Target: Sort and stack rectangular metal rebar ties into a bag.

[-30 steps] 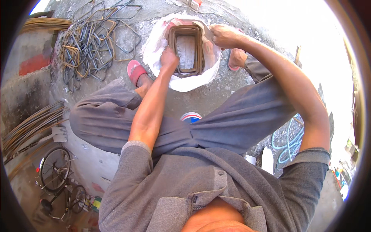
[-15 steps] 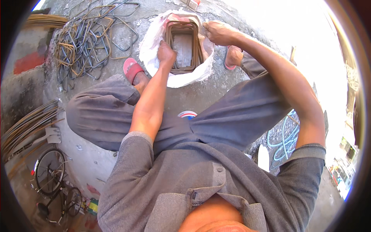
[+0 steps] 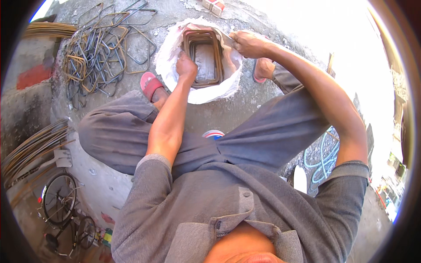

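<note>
A white woven sack [image 3: 215, 94] stands with its mouth spread wide between my feet. Inside it is a stack of rusty rectangular steel stirrups [image 3: 218, 57], lined up on one another. My left hand [image 3: 187, 66] is closed at the stack's left side, within the sack's mouth, and appears to grip the bars; its fingertips are hidden. On the far right of the rim, my right hand [image 3: 249, 44] is closed on the sack's edge, fingers bunched together.
Loose steel stirrups [image 3: 98, 52] lie tangled on the concrete at the far left. Bundles of rods [image 3: 30, 147], a bicycle [image 3: 61, 197] and a shovel blade [image 3: 63, 158] are on the left. A pale blue hose [image 3: 322, 160] coils at right. A red-and-white box [image 3: 213, 6] sits beyond the sack.
The stirrup stack has shifted slightly left within the sack, along with my left hand. My right hand keeps its hold on the rim. The whole view has dipped a little.
</note>
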### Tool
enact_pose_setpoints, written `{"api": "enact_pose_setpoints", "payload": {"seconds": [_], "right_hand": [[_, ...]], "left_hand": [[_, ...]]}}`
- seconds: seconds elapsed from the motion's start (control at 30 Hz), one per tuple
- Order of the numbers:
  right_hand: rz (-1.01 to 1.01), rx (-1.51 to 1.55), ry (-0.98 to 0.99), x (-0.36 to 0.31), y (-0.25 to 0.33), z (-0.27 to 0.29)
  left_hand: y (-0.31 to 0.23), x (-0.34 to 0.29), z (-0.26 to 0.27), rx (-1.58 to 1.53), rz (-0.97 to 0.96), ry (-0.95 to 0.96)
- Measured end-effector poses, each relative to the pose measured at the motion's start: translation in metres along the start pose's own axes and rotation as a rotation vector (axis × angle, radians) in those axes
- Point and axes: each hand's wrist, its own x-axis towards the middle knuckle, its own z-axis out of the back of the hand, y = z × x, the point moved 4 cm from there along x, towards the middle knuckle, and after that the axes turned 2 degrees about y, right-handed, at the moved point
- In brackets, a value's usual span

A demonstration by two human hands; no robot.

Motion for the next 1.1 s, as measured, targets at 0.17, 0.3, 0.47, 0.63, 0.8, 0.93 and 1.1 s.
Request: {"api": "enact_pose_setpoints", "payload": {"seconds": [0.17,0.3,0.47,0.63,0.8,0.93,1.1], "right_hand": [[-0.033,-0.060,0.056,0.008,-0.003,-0.004],[0.039,-0.084,0.051,0.009,0.004,-0.008],[-0.033,-0.038,0.062,0.001,-0.001,-0.012],[0.003,-0.068,-0.066,-0.010,-0.012,-0.004],[-0.046,-0.038,-0.114,-0.014,-0.033,-0.001],[-0.079,-0.011,0.009,-0.005,-0.020,0.000],[-0.049,-0.025,0.030,0.000,-0.010,0.008]], "left_hand": [[0.009,-0.006,-0.001,-0.077,-0.096,-0.032],[0.015,0.002,-0.008,-0.065,-0.189,0.007],[0.004,-0.004,-0.011,-0.090,-0.224,0.063],[0.018,-0.003,-0.002,-0.153,-0.184,-0.063],[0.017,0.015,0.002,-0.104,-0.108,-0.007],[0.025,0.010,-0.005,-0.057,-0.083,0.126],[0.009,-0.016,-0.008,-0.087,-0.168,0.044]]}}
